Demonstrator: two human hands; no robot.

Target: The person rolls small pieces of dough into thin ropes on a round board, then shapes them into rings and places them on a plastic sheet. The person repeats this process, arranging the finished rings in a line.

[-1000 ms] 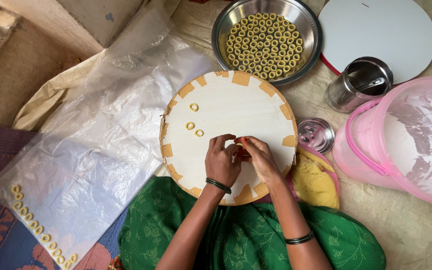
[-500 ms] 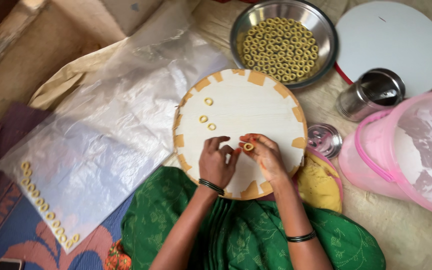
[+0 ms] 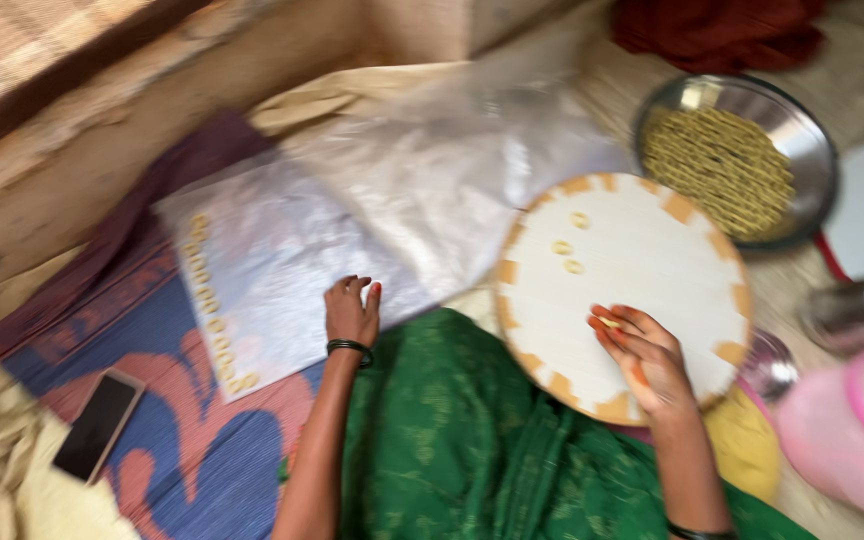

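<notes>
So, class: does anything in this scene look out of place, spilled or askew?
Nothing spilled. The one oddity is a dark phone lying loose on the patterned mat, apart from the dough rings on the plastic sheet and round board.

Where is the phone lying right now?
In the head view the dark phone lies at the lower left on the blue patterned mat, left of the left hand and below the clear plastic sheet.

Round board (image 3: 652, 290): centre bare, 3 dough rings (image 3: 564, 245) near top-left edge; steel bowl (image 3: 732, 160) crowds its top-right edge
</notes>
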